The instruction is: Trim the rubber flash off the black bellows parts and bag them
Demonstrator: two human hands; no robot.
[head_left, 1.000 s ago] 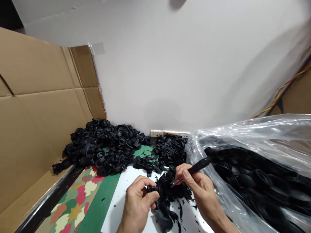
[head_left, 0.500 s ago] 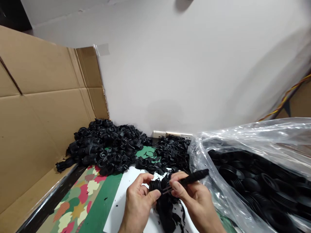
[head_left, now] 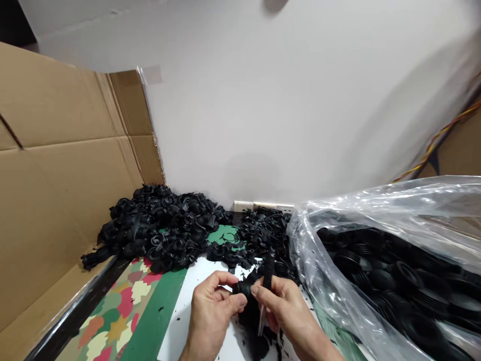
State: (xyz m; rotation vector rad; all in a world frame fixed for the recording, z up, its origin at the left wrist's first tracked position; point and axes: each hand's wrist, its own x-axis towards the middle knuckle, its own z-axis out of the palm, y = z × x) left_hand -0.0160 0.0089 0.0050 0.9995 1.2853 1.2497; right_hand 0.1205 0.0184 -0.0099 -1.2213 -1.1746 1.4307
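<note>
"Two heaps of black pieces (head_left: 161, 225) lie beyond the white sheet (head_left: 180, 316). What else is around you?"

"Cardboard (head_left: 63, 175) stands left of the sheet, a clear bag (head_left: 300, 235) of black parts (head_left: 406, 281) right of it, the pale wall (head_left: 263, 125) behind."

"And your hands?"

"Over the sheet, your left hand (head_left: 212, 308) pinches a ribbed black part (head_left: 243, 288) between thumb and fingers; your right hand (head_left: 287, 306), fingertips at that part, grips a dark-handled tool (head_left: 268, 271), metal end down."

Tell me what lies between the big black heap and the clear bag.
Between the heap and bag, the head view shows a green patch and a pile of black scraps.
</note>
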